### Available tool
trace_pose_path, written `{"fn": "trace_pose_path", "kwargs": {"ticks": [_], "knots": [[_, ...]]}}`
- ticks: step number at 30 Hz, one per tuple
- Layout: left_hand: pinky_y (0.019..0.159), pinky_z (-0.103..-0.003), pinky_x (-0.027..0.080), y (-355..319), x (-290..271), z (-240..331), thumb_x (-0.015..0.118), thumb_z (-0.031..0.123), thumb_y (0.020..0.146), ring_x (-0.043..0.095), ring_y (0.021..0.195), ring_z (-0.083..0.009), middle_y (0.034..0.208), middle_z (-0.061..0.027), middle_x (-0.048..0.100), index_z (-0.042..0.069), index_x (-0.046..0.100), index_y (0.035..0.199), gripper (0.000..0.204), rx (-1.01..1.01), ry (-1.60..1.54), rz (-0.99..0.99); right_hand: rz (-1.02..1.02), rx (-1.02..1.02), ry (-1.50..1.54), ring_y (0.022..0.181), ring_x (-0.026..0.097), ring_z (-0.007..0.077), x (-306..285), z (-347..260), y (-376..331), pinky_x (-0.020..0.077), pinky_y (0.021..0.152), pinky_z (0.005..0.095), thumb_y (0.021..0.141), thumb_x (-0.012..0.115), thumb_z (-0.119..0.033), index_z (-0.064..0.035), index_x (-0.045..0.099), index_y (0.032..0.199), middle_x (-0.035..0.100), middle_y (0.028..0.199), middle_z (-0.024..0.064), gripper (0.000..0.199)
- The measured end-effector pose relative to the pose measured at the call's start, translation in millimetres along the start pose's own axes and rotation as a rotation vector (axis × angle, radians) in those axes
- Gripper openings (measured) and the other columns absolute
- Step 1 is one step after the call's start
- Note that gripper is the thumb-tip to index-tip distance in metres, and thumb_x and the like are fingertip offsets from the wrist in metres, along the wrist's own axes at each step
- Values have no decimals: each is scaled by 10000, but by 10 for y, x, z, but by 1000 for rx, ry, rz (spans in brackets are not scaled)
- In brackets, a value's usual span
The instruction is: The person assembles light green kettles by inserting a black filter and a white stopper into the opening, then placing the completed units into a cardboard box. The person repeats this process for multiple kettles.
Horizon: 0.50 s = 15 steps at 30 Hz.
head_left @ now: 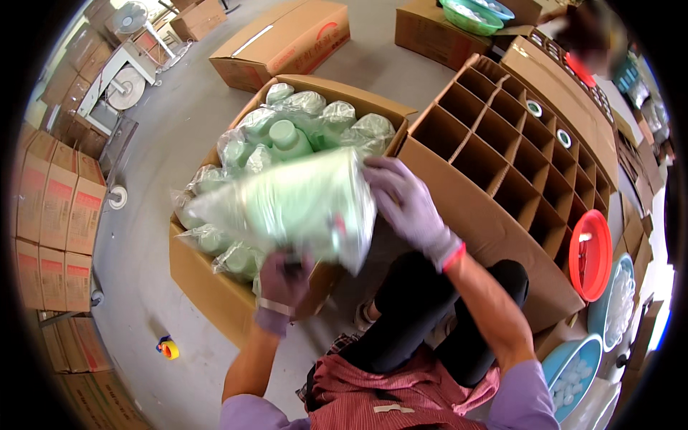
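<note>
A large pale green bottle in a clear plastic bag [308, 201] is held up above an open carton, tilted on its side and smeared by motion. My left hand [285, 281], in a greyish glove, grips it from below; a small dark patch at the fingers is too blurred to name. At the bottle's right end, my gloved right hand [407, 204] holds the bag with curved fingers. Beneath, the carton [215, 301] is packed with several similar bagged bottles. One green bottle [288, 140] stands upright among them with its cap showing.
To the right is a divided carton [466, 201] with two white rings [564, 138] in its cells. A red basin [592, 254] and blue basins [573, 376] stand beside it. A closed carton [283, 43] sits behind, tape [169, 349] lies on the floor, and stacked cartons [61, 193] line the left.
</note>
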<state>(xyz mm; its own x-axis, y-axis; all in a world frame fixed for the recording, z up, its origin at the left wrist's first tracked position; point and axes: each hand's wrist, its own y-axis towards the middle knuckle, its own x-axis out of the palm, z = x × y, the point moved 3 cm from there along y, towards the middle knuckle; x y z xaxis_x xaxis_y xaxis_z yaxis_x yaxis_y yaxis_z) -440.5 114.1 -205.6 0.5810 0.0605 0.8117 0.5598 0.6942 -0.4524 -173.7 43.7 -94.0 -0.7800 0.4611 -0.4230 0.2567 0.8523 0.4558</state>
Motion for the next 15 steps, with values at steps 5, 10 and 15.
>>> {"fn": "trace_pose_path", "kwargs": {"ticks": [5, 10, 15], "knots": [[872, -429, 604, 2042, 66, 458, 583, 57, 862, 658, 900, -281, 958, -137, 660, -40, 619, 907, 113, 666, 866, 56, -106, -19, -369, 1094, 605, 372, -89, 1260, 647, 476, 973, 428, 867, 659, -177, -26, 699, 1022, 627, 1190, 172, 221], [800, -436, 560, 2876, -82, 271, 669, 201, 771, 653, 765, -350, 935, -209, 687, -37, 646, 866, 258, 543, 1497, 398, -231, -161, -761, 1295, 455, 317, -467, 1632, 654, 356, 1080, 498, 788, 733, -271, -107, 638, 1217, 567, 1265, 112, 469], [858, -473, 509, 3136, -194, 187, 680, 315, 714, 663, 956, -431, 1065, -269, 692, -22, 697, 1020, 456, 392, 1864, 478, -275, -159, -689, 1308, 434, 348, -402, 1652, 673, 399, 1060, 506, 777, 736, -220, -122, 591, 1265, 525, 1304, 112, 519]]}}
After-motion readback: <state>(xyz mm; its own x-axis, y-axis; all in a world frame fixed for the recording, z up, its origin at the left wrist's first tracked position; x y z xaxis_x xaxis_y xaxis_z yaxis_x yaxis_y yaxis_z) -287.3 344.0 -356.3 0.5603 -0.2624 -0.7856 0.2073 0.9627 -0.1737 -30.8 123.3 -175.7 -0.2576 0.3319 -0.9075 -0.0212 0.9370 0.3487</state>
